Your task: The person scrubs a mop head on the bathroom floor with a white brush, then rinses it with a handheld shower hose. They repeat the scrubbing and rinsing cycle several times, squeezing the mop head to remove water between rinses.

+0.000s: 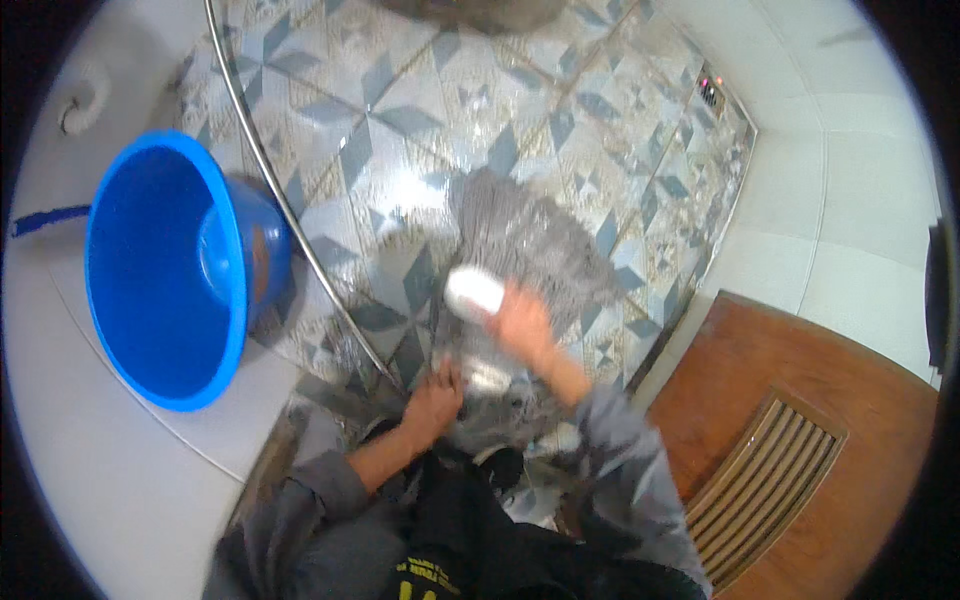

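A wet grey textile piece (525,232), ribbed or stringy like a mop head or pleated cloth, is spread on the patterned tile floor (397,127). My right hand (523,324) grips a white rounded object (474,292), blurred and possibly a scrubbing brush, over the middle of the textile. At the textile's near left edge, my left hand (435,397) has its fingers curled on the material. A pale patch (487,377) shows between my hands; I cannot tell what it is.
A blue plastic bucket (241,300) lies tipped on its side at the left. A metal shower hose (262,165) runs beside it to near my left hand. At the right is a brown wooden door (810,360) with a slatted vent (772,480). A floor drain (709,91) sits by the far right wall.
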Motion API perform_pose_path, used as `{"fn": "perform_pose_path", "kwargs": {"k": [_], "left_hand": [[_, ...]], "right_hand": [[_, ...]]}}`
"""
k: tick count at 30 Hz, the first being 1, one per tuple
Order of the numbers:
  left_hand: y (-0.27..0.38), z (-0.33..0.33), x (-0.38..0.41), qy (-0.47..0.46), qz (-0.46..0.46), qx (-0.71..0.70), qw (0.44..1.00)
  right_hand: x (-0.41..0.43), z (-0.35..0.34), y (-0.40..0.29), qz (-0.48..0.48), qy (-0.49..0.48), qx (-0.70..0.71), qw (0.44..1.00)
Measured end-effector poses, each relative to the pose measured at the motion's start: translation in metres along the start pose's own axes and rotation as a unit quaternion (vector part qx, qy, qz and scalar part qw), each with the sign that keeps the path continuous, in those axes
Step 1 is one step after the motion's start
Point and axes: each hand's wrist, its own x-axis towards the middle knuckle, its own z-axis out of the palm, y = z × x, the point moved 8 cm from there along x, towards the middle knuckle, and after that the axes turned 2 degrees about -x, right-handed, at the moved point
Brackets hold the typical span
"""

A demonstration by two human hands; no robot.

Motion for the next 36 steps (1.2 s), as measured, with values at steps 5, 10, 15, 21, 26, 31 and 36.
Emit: {"fn": "perform_pose_path", "kwargs": {"k": [5,10,15,21,26,31,36], "left_hand": [[0.005,0.003,-0.002,-0.002,0.049,-0.066,0.997],[-0.004,0.001,0.0,-0.057,0.06,-0.068,0.994],[0.001,0.014,-0.006,0.001,0.001,-0.007,1.0],[-0.003,0.01,-0.001,0.007,0.02,-0.006,1.0],[-0.003,0.01,-0.007,0.0,0.014,-0.029,0.999],[-0.011,-0.001,-0.002,0.011,0.022,-0.046,0.999],[-0.005,0.018,-0.001,0.001,0.009,-0.058,0.998]], "right_hand": [[0.073,-0.051,0.11,0.237,0.125,-0.107,0.958],[-0.044,0.005,-0.062,-0.1,-0.083,-0.012,0.991],[0.057,0.005,-0.028,-0.081,-0.026,-0.045,0.995],[0.013,0.003,-0.076,-0.072,0.005,-0.011,0.997],[0.054,0.022,-0.041,-0.109,-0.096,-0.025,0.989],[0.133,-0.045,0.032,0.153,0.101,0.035,0.982],[-0.061,0.029,-0.065,-0.12,-0.029,0.08,0.989]]}}
